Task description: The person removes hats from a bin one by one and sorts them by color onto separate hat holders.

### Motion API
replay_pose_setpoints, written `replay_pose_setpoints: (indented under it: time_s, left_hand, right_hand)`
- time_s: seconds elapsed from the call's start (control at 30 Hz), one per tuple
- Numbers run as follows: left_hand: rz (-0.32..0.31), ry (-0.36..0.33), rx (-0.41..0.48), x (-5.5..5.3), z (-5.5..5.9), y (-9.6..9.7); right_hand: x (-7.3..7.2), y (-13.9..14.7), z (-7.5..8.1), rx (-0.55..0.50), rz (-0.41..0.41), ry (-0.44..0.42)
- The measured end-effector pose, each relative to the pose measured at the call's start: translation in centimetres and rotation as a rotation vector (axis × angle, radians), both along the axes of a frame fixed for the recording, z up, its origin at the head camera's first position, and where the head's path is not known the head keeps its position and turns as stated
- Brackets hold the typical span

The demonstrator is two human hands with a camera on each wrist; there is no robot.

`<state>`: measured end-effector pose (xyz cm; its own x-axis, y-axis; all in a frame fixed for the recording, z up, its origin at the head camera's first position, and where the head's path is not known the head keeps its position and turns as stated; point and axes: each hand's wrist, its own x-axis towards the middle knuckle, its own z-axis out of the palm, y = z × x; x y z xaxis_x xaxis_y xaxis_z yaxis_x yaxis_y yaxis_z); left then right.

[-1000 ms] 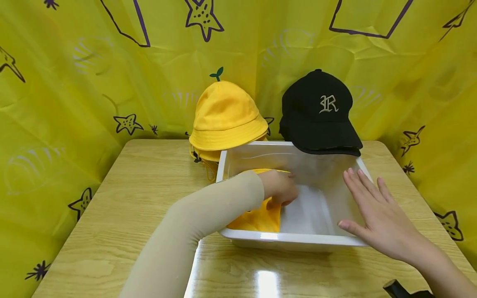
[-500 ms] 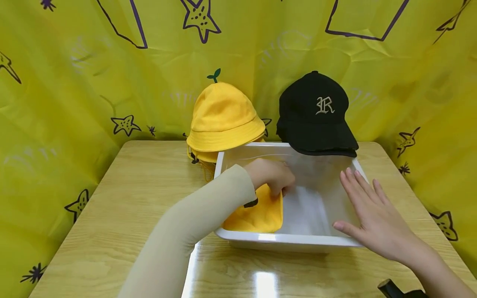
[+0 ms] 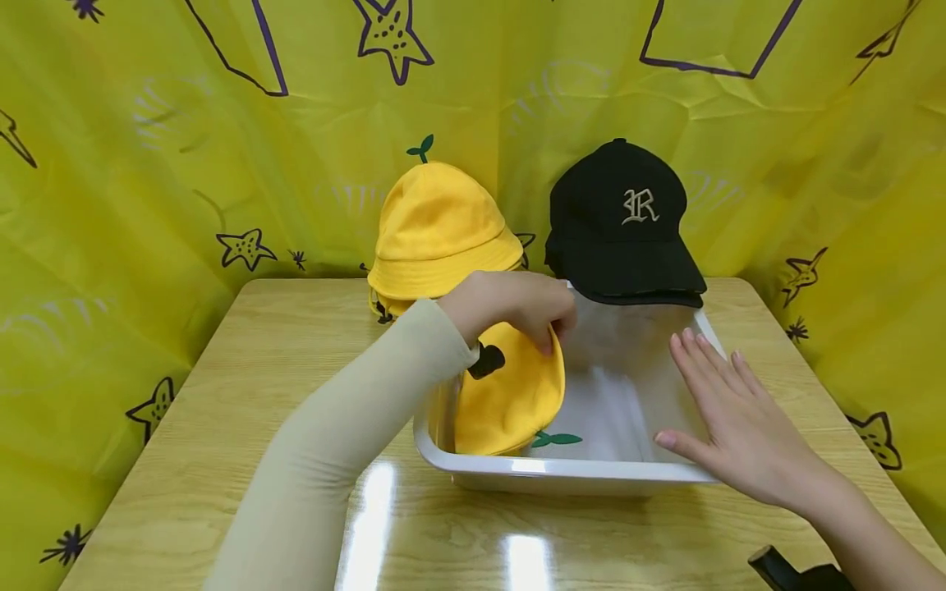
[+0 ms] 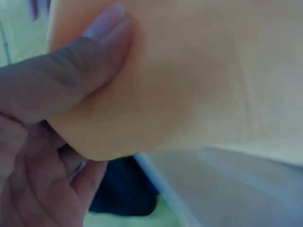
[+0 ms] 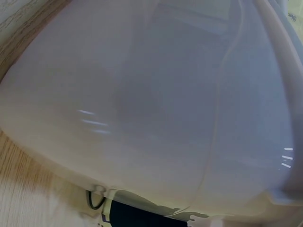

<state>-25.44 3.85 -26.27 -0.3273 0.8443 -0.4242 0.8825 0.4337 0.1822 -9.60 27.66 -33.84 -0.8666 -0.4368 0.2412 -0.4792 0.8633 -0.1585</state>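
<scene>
My left hand (image 3: 523, 302) pinches the brim of a yellow bucket hat (image 3: 510, 398) inside the white plastic bin (image 3: 576, 469). The hat is tipped on its side, and a green sprout (image 3: 557, 439) on its crown points toward the bin floor. In the left wrist view, the thumb (image 4: 94, 56) presses on the yellow fabric (image 4: 180, 90), with the fingers behind it. My right hand (image 3: 746, 431) lies with straight, spread fingers at the bin's right rim. The right wrist view shows mostly the bin's wall (image 5: 165, 109); no right fingers appear there.
Behind the bin, another yellow bucket hat (image 3: 443, 230) with a sprout stands at left, atop more yellow fabric. A black cap (image 3: 621, 213) with a letter R stands behind at right, its visor over the bin's back rim. A dark object (image 3: 783, 566) shows at the front right.
My left hand has moved up and back, raising the yellow hat's brim. The hat has tipped up and its green sprout now shows. My right hand has stayed at the bin's right side.
</scene>
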Motion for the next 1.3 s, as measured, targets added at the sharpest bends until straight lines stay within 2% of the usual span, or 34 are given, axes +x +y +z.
replay_pose_setpoints:
  time_s: [0.1, 0.2, 0.4, 0.53, 0.63, 0.77, 0.87, 1.03, 1.2, 1.3]
  left_hand:
    - [-0.013, 0.058, 0.078, 0.2, 2.1, -0.9]
    - [-0.019, 0.129, 0.166, 0.5, 3.5, -1.9]
    - [-0.038, 0.28, 0.357, 0.7, 4.8, -3.9]
    - [-0.026, 0.303, 0.465, 0.9, 5.1, -4.9]
    - [-0.011, 0.33, 0.552, 1.0, 5.1, -5.7]
    - [-0.001, 0.355, 0.746, 1.0, 4.9, -7.0]
    - [-0.009, 0.34, 0.875, 1.0, 4.6, -8.1]
    - [0.045, 0.33, 0.972, 1.1, 3.7, -9.7]
    - [0.08, 0.353, 1.107, 1.6, 2.3, -11.5]
    - [0.14, 0.357, 1.179, 2.1, 1.3, -12.7]
  right_hand:
    - [-0.1, 0.0, 0.0, -0.003, -0.001, -0.007]
    - [-0.1, -0.1, 0.0, -0.007, -0.005, -0.015]
    - [0.0, 0.0, 0.0, -0.015, -0.02, -0.03]
    - [0.1, 0.0, 0.0, -0.023, -0.021, -0.036]
    - [0.2, -0.1, 0.0, -0.029, -0.018, -0.042]
    - [0.2, -0.1, 0.1, -0.039, -0.015, -0.041]
    - [0.2, -0.2, 0.1, -0.038, -0.014, -0.036]
    - [0.1, -0.1, 0.0, -0.045, -0.013, -0.031]
    - [0.0, -0.1, -0.1, -0.051, -0.014, -0.045]
    - [0.0, -0.3, 0.2, -0.053, -0.015, -0.062]
